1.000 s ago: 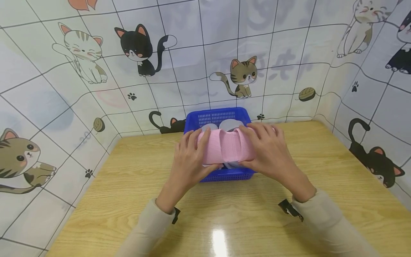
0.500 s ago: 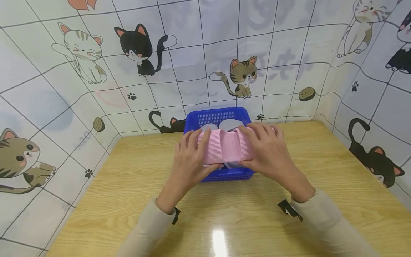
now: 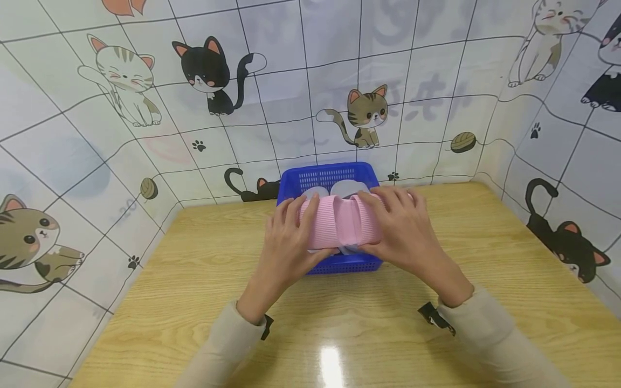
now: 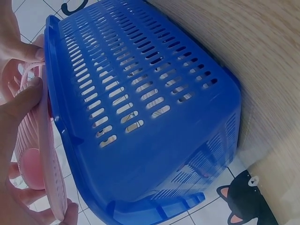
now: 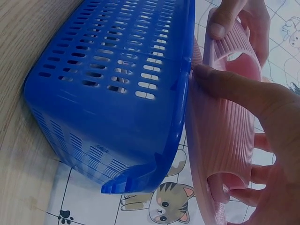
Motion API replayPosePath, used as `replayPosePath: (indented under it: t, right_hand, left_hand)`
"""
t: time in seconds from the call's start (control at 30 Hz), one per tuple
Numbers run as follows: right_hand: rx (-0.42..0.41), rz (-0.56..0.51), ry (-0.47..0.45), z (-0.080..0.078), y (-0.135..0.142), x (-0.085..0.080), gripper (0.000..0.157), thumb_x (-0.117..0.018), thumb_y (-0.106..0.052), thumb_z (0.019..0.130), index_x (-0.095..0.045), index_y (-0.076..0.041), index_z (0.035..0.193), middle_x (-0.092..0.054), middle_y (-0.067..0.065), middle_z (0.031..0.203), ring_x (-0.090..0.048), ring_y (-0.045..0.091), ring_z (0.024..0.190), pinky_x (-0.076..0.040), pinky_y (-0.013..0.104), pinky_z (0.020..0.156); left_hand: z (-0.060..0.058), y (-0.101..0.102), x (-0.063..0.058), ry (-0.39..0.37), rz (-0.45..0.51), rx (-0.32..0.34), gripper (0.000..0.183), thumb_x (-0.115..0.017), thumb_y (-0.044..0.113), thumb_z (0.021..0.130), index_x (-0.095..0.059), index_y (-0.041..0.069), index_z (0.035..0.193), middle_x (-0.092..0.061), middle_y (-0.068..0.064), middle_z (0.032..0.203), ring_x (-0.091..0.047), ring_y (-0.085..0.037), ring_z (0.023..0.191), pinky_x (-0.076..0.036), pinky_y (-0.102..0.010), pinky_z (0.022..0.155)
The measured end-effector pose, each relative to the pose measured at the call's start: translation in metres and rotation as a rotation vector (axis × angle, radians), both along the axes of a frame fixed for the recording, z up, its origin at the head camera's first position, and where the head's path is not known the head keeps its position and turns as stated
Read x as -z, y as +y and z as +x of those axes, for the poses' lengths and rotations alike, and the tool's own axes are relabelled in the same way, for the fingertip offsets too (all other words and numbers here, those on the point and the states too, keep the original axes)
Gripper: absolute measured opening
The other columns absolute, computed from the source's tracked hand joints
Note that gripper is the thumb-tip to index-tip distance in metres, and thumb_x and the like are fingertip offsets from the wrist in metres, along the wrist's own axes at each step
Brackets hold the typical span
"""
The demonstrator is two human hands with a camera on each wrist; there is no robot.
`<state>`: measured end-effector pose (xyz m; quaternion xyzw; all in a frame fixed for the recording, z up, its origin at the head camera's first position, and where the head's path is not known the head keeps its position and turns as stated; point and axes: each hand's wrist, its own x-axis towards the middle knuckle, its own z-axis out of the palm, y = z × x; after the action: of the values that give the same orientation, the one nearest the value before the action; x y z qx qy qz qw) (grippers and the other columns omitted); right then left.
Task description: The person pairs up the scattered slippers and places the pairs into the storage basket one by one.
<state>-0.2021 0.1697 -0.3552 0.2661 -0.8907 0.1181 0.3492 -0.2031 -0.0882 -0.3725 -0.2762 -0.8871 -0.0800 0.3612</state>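
Note:
In the head view, a pair of pink ribbed slide slippers is held side by side over the front part of a blue plastic basket. My left hand grips the left slipper, thumb at its near edge and fingers over the far side. My right hand holds the right slipper in the same way. From the right wrist, the ribbed strap and the soles show beside the basket rim, with both thumbs on the soles. Greyish rounded slippers lie in the basket, partly hidden beneath the pink pair.
The basket stands on a light wooden table, close to the back wall. A white cat-print covering with grid lines hangs behind and on both sides. Black straps show at the wrists, by the beige sleeves.
Both hands keep their hold over the basket. The two pink slippers have come very slightly closer together, the right hand shifting a little to the left.

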Motion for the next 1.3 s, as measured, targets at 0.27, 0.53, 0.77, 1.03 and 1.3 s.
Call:
replayPosePath:
  t: [0.27, 0.53, 0.77, 1.03, 1.3]
  right_hand:
    - [0.013, 0.012, -0.027, 0.0014, -0.0018, 0.0001, 0.109, -0.102, -0.051, 0.050, -0.055, -0.013, 0.141, -0.060, 0.018, 0.136, -0.052, 0.042, 0.126, -0.037, 0.068, 0.105]
    - [0.016, 0.010, -0.007, 0.0008, -0.0021, 0.0009, 0.109, -0.101, -0.052, 0.050, -0.056, -0.012, 0.140, -0.061, 0.018, 0.134, -0.054, 0.042, 0.123, -0.038, 0.068, 0.103]
    - [0.011, 0.002, 0.015, 0.0009, -0.0025, 0.0007, 0.108, -0.101, -0.052, 0.050, -0.057, -0.012, 0.140, -0.061, 0.018, 0.134, -0.054, 0.042, 0.123, -0.039, 0.068, 0.102]
    - [0.012, -0.001, 0.002, 0.0025, -0.0037, -0.0001, 0.107, -0.100, -0.052, 0.051, -0.056, -0.012, 0.140, -0.061, 0.018, 0.135, -0.053, 0.042, 0.125, -0.038, 0.069, 0.104]
    - [0.008, 0.006, 0.013, 0.0019, -0.0063, 0.0010, 0.105, -0.099, -0.054, 0.052, -0.058, -0.011, 0.138, -0.061, 0.016, 0.133, -0.054, 0.041, 0.124, -0.040, 0.065, 0.102]
  left_hand:
    - [0.0005, 0.0010, 0.0002, -0.001, 0.004, -0.001, 0.112, -0.083, 0.070, 0.071, -0.038, 0.012, 0.156, -0.052, -0.017, 0.148, -0.050, -0.042, 0.133, -0.054, -0.056, 0.094]
    - [0.0000, 0.0023, 0.0016, 0.020, 0.008, 0.003, 0.114, -0.085, 0.070, 0.070, -0.039, 0.011, 0.156, -0.054, -0.019, 0.146, -0.051, -0.042, 0.131, -0.055, -0.058, 0.093]
    - [0.0010, 0.0020, 0.0006, 0.008, 0.011, -0.002, 0.112, -0.083, 0.070, 0.071, -0.039, 0.012, 0.157, -0.053, -0.018, 0.146, -0.050, -0.042, 0.132, -0.055, -0.057, 0.093]
    - [0.0013, 0.0024, -0.0001, 0.022, 0.009, 0.000, 0.112, -0.083, 0.070, 0.071, -0.040, 0.012, 0.156, -0.053, -0.018, 0.146, -0.051, -0.042, 0.132, -0.055, -0.058, 0.093]
    - [0.0013, 0.0032, 0.0003, 0.029, 0.012, 0.008, 0.111, -0.082, 0.071, 0.072, -0.039, 0.012, 0.156, -0.053, -0.018, 0.147, -0.050, -0.042, 0.132, -0.055, -0.057, 0.092]
